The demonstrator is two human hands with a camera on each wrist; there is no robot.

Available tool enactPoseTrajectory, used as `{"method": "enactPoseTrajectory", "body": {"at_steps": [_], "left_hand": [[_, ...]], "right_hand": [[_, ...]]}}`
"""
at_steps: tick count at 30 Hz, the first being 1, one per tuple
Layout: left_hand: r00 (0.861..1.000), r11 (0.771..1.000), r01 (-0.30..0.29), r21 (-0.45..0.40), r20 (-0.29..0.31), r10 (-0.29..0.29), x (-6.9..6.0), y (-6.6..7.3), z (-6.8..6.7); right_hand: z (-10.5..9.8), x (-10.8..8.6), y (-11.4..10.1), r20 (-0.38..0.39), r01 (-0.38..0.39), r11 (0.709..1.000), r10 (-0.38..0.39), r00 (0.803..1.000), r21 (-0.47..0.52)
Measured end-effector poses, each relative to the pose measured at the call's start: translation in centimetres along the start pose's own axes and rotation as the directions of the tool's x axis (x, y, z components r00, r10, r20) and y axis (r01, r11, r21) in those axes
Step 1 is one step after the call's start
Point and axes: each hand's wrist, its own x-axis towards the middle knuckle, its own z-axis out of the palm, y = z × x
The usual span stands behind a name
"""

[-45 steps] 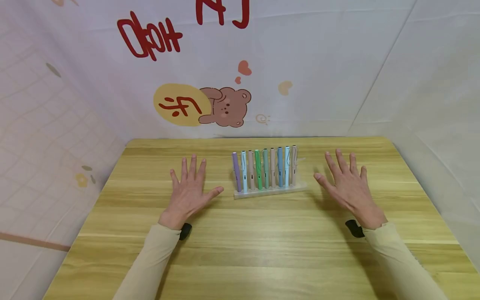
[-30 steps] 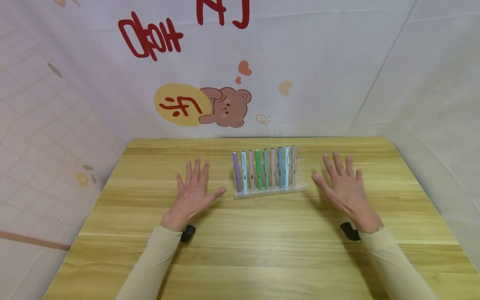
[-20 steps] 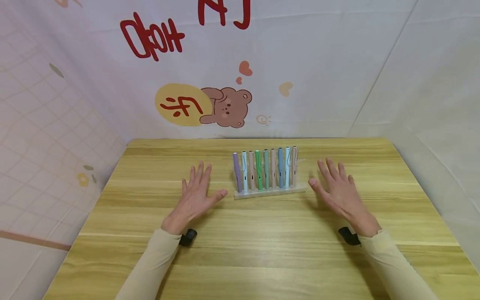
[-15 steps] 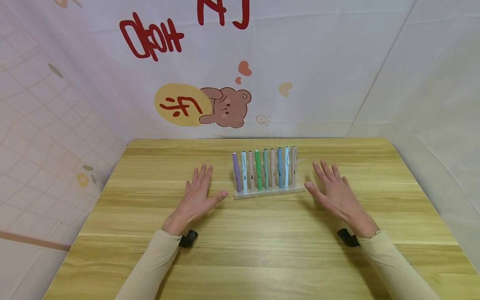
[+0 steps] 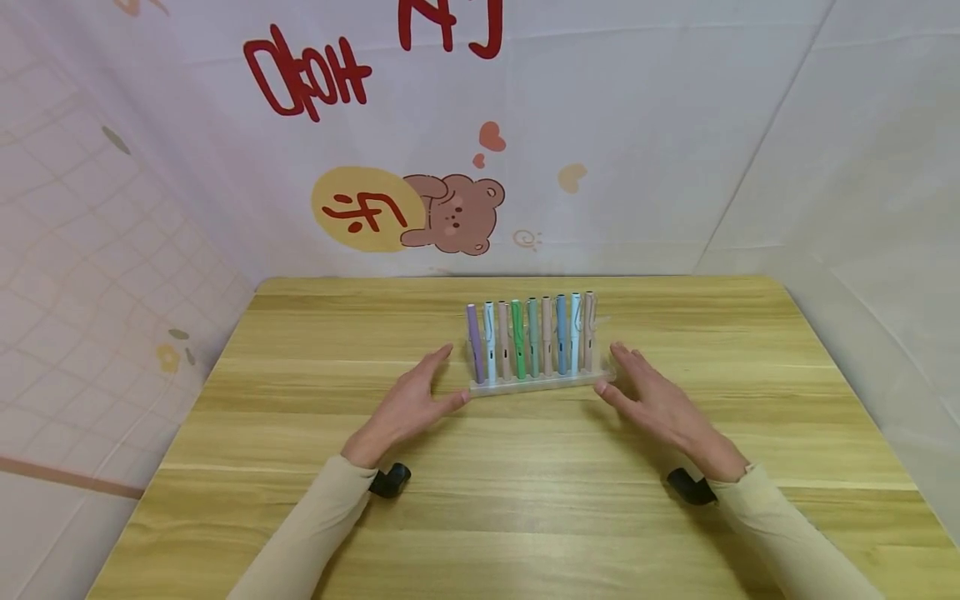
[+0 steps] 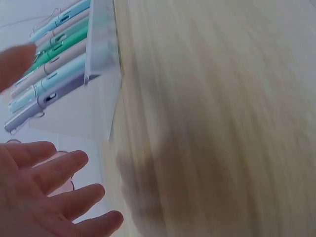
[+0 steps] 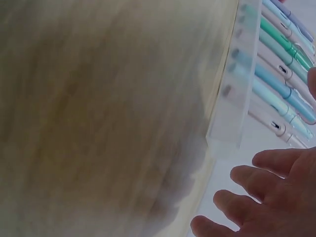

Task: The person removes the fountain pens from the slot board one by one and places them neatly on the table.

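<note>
A clear rack (image 5: 542, 383) holds a row of several upright pens, with a purple pen (image 5: 476, 343) at its left end and a bright green pen (image 5: 518, 340) among them. My left hand (image 5: 408, 408) is beside the rack's left end, thumb close to its front corner; whether it touches is unclear. At the other end is my right hand (image 5: 663, 408), its thumb near the rack's front right corner, contact also unclear. Both hands hold nothing. Relaxed, spread fingers show in the left wrist view (image 6: 54, 182) and in the right wrist view (image 7: 256, 187).
The rack stands on a wood-grain table (image 5: 480, 517) towards its back edge. Behind the table hangs a pale cloth (image 5: 637, 125) printed with a bear (image 5: 461, 212) and red characters. More pale cloth rises at both sides. A black strap piece is at each wrist.
Both hands have moved inward from farther out at the sides to the two ends of the rack, and have turned so that the palms face each other. The rack and pens look unmoved.
</note>
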Motion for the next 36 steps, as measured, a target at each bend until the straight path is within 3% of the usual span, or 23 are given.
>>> {"method": "enactPoseTrajectory", "body": {"at_steps": [12, 23, 36], "left_hand": [[0.994, 0.992, -0.098, 0.077, -0.033, 0.101, 1.1, 0.8, 0.6], [0.992, 0.990, -0.115, 0.086, -0.043, 0.119, 1.4, 0.4, 0.7], [0.993, 0.991, -0.086, 0.104, -0.072, 0.094, 1.7, 0.5, 0.9]], "right_hand": [[0.3, -0.6, -0.7, 0.024, -0.051, 0.999, 0.051, 0.998, 0.000], [0.2, -1.0, -1.1, 0.021, -0.043, 0.999, 0.043, 0.999, 0.006], [-0.5, 0.2, -1.5, -0.161, -0.017, 0.991, 0.039, 0.986, 0.134]]}}
